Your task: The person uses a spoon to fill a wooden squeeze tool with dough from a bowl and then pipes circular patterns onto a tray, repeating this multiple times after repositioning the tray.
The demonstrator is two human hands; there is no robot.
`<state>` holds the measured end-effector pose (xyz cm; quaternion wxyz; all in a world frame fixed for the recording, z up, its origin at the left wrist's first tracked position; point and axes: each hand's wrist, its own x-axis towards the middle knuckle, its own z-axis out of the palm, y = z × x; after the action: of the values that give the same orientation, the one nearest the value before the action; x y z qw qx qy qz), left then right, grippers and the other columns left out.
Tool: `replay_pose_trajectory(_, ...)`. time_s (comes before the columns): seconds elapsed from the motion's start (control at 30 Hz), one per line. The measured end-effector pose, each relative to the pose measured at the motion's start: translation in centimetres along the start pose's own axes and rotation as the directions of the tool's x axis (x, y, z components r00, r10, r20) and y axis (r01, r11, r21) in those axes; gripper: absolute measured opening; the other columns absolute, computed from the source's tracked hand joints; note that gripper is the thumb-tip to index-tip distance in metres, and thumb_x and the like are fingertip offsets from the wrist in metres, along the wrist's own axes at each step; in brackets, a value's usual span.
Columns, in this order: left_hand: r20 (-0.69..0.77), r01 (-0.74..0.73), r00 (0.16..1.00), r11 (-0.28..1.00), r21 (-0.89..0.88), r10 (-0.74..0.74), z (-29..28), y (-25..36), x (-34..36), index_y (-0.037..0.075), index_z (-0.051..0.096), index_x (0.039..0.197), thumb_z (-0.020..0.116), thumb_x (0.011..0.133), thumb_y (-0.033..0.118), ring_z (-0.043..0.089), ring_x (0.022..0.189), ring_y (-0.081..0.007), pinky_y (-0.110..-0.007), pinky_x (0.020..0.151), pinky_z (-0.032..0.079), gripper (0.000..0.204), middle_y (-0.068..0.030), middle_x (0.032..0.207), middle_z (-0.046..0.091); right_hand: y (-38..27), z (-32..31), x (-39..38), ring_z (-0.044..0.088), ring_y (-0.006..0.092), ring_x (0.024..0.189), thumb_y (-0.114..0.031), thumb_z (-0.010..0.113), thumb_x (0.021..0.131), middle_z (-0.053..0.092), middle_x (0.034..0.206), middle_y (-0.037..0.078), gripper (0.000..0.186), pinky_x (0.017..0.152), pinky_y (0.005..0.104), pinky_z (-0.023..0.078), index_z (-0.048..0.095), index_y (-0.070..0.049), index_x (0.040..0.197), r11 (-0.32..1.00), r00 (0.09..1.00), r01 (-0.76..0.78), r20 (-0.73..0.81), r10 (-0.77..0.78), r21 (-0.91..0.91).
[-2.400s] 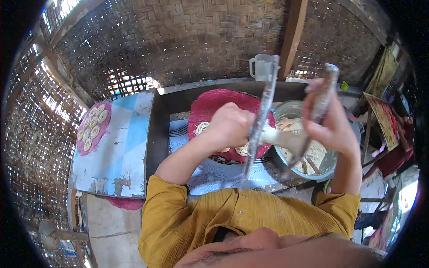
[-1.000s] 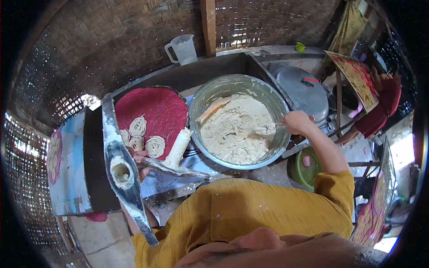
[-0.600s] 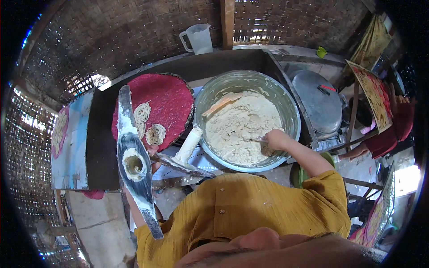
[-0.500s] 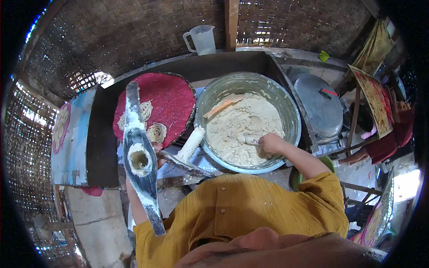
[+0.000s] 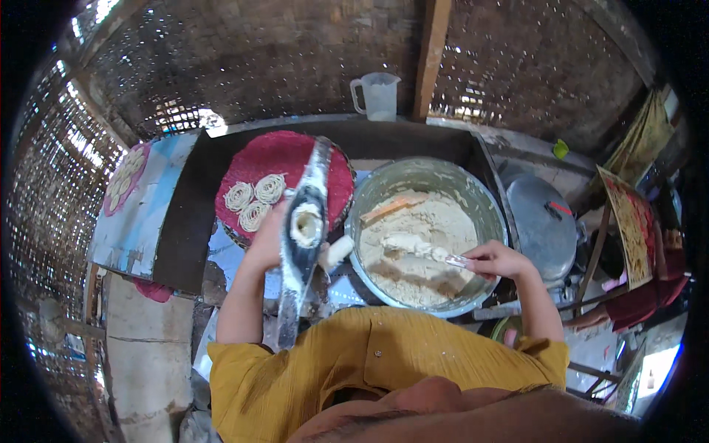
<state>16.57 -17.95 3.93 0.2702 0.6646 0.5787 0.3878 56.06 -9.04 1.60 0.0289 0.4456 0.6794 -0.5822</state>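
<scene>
Over 1 basin [image 5: 421, 176], I see the right hand [image 5: 496, 262] pinching 1 spoon [image 5: 459, 261] heaped with dough [image 5: 458, 227]; the left hand [image 5: 269, 236], fingers partly hidden, holds up 1 wooden press [image 5: 298, 260]. Scooping looks like the step in hand; next, I'd judge, calls for keeping the spoon level, the press steady. Beyond: 3 noodle nests [image 5: 238, 196] on 1 red mat [image 5: 258, 156], 1 pitcher [image 5: 380, 97], 1 lidded pot [image 5: 543, 230].
</scene>
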Motion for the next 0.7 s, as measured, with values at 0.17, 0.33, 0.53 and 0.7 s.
replay_pose_trajectory(0.17,0.142,-0.100,0.988,0.944,0.315,0.058,1.8,1.2,3.2,0.007,0.053,0.103,0.076,0.053,0.035,0.058,0.082,-0.0283,-0.036,0.074,0.045,0.062,-0.0136,0.088,0.060,-4.3,-0.9,-2.1,0.040,0.0027,0.048,-0.018,0.064,0.074,0.050,0.061,-0.003,0.034,0.042,0.0181,0.031,0.058,-0.001,0.103,0.905,0.941,0.338,-0.078,-0.330,0.259)
replay_pose_trajectory(0.33,0.228,-0.219,0.961,0.934,0.284,0.156,3.5,1.7,5.4,0.004,0.057,0.096,0.057,0.067,0.036,0.056,0.084,-0.0357,-0.041,0.072,0.044,0.043,-0.0218,0.091,0.057,-5.2,0.7,-0.2,0.041,0.0056,0.046,-0.022,0.066,0.071,0.052,0.060,-0.001,0.039,0.042,0.0216,0.031,0.057,0.002,0.101,0.905,0.925,0.378,-0.129,-0.359,0.197)
replay_pose_trajectory(0.53,0.269,-0.204,0.956,0.920,0.335,0.114,2.9,2.4,4.6,0.002,0.060,0.086,0.056,0.065,0.035,0.056,0.080,-0.0351,-0.042,0.069,0.044,0.039,-0.0218,0.086,0.058,-8.9,-0.8,-2.0,0.056,0.0204,0.066,-0.023,0.064,0.071,0.059,0.072,0.007,0.034,0.057,0.0318,0.043,0.059,-0.005,0.100,0.492,0.646,0.418,-0.130,-0.752,-0.764)
replay_pose_trajectory(0.7,0.289,-0.239,0.949,0.883,0.404,0.125,3.8,2.2,5.0,0.002,0.061,0.079,0.056,0.063,0.036,0.056,0.078,-0.0363,-0.043,0.067,0.044,0.038,-0.0219,0.079,0.058,-14.9,0.3,-4.1,0.055,0.0227,0.065,-0.024,0.061,0.069,0.055,0.067,0.005,0.032,0.056,0.0337,0.043,0.060,-0.007,0.096,0.107,0.558,0.128,-0.018,-0.830,-0.986)
